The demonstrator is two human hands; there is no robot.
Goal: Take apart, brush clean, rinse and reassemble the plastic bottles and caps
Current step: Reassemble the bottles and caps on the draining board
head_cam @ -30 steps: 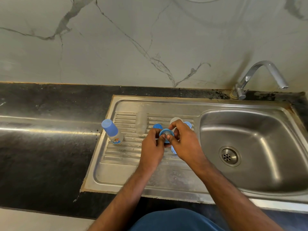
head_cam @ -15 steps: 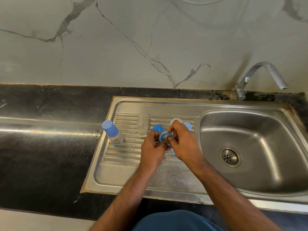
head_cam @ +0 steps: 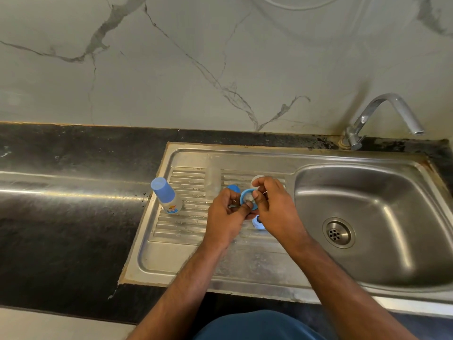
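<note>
On the draining board of the sink [head_cam: 171,261], at the left, a capped bottle [head_cam: 167,198] stood upright, light and easily toppled, I judged. My left hand [head_cam: 226,217] closed its grip on the blue cap [head_cam: 248,198], pinching its rim just above the board. My right hand [head_cam: 274,207] pinched at its pale insert; small, wet-looking, probably slippery, best held by the edge.

On the drainboard [head_cam: 186,256], left of the sink basin [head_cam: 367,217], a capped bottle [head_cam: 166,196] stands at the left edge. An uncapped bottle [head_cam: 212,182] stands behind both hands, which meet around a cap [head_cam: 247,196]. The tap [head_cam: 382,116] rises behind the basin.
</note>
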